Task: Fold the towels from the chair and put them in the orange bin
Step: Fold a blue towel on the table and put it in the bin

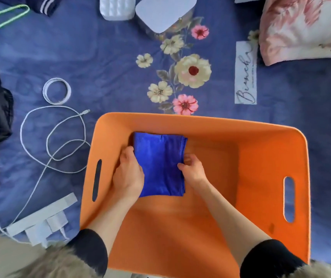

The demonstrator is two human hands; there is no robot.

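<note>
Nearest the camera, dark sleeves [88, 249] are cut off by the frame edge. Beyond them, inside the orange bin [261, 177], the left hand [129, 175] and right hand [193, 170] grip opposite edges of a folded blue towel [160, 163]; fingertips underneath are hidden. Left of the hands lies a white cable [54, 137].

bright, even daylight | soft shadows | wide-angle edge bending | slight blur
</note>
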